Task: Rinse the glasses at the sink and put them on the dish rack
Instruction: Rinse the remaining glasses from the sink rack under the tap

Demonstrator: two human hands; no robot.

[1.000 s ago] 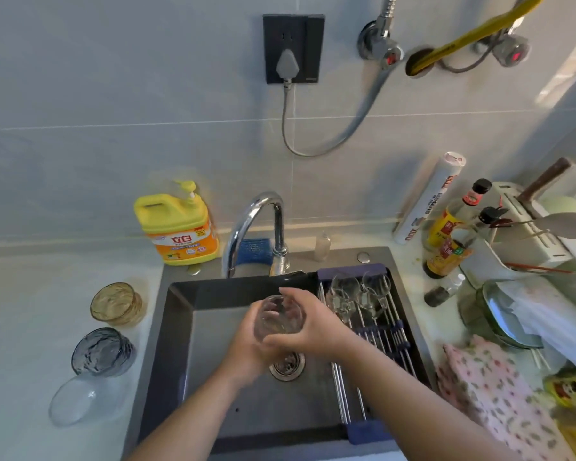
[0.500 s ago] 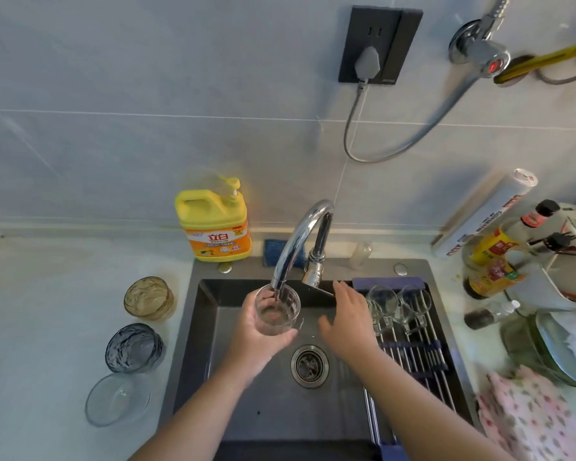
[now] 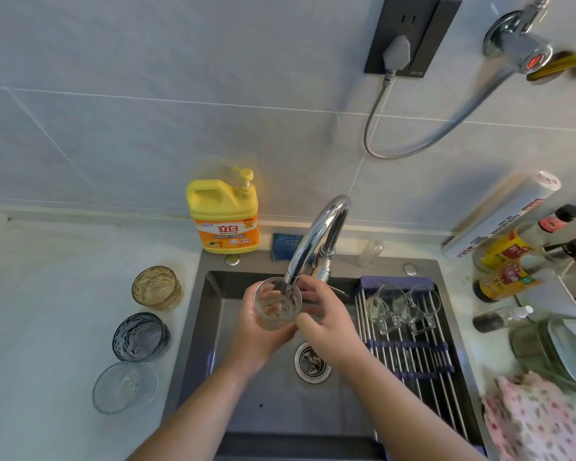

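Observation:
My left hand [image 3: 258,331] grips a clear glass [image 3: 277,303] upright under the spout of the chrome faucet [image 3: 316,237], over the grey sink [image 3: 210,327]. My right hand [image 3: 326,322] is beside the glass on its right, thumb and fingers touching its side. Water stands in the glass. An amber glass [image 3: 157,287], a dark blue-grey glass [image 3: 141,337] and a clear glass [image 3: 124,387] wait on the counter to the left. Two clear glasses [image 3: 401,306] lie on the dish rack [image 3: 409,357] across the sink's right side.
A yellow detergent jug [image 3: 223,211] and a blue sponge [image 3: 285,246] stand behind the sink. Sauce bottles [image 3: 509,261], a paper roll [image 3: 502,214], plates [image 3: 566,354] and a floral cloth [image 3: 542,420] crowd the right counter. A cable hangs from the wall socket [image 3: 409,34].
The glass moved up from mid-sink to under the spout in my left hand. My right hand let go, reached toward the faucet handle, then came back to the glass's side.

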